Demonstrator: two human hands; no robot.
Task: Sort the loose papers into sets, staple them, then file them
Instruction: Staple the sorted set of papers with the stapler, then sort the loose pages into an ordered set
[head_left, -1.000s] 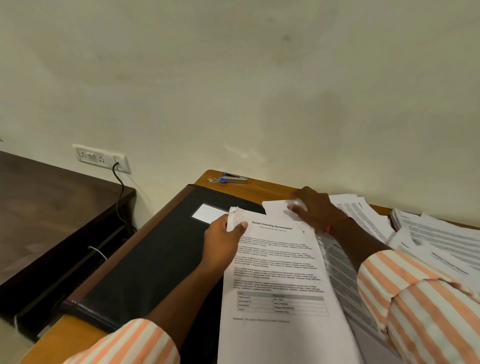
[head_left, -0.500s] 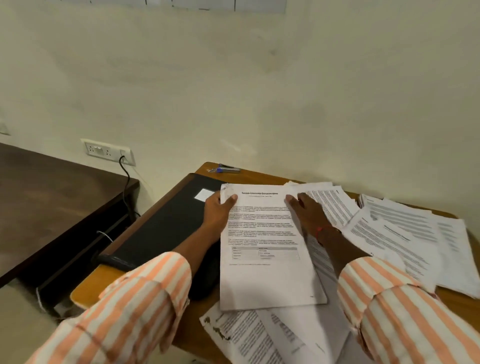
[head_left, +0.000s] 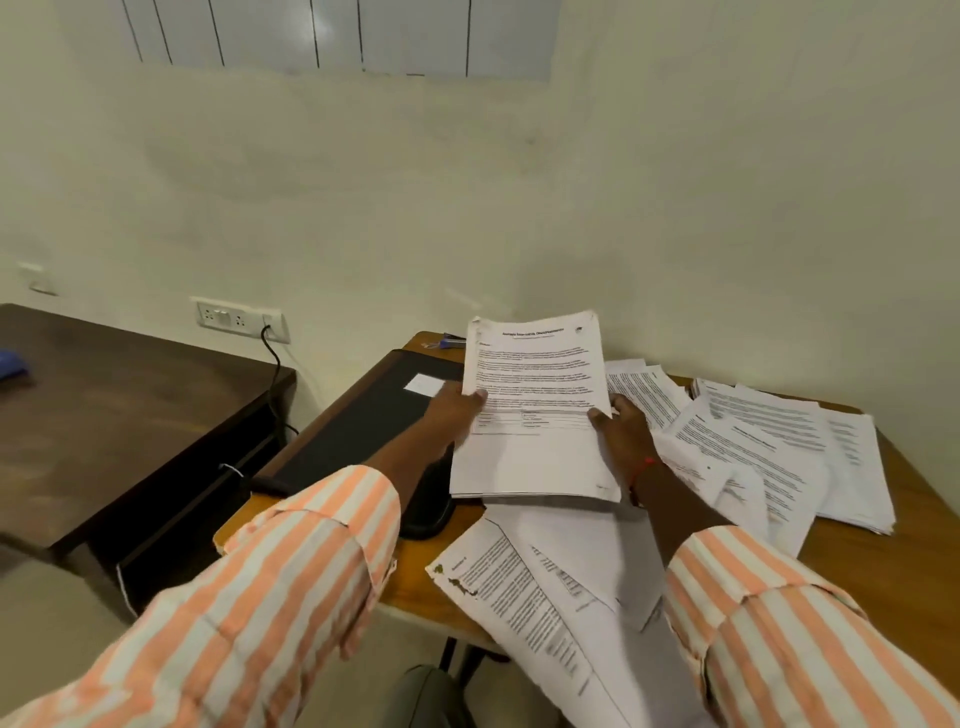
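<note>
Left hand (head_left: 457, 410) and right hand (head_left: 623, 431) gripped the paper stack (head_left: 535, 384) by its sides. It stood tilted, dense print and a small grid showing.

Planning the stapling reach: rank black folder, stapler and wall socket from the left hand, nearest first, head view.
1. Black folder, right beside the left hand.
2. Stapler, far table corner.
3. Wall socket, on the wall leftward.
</note>
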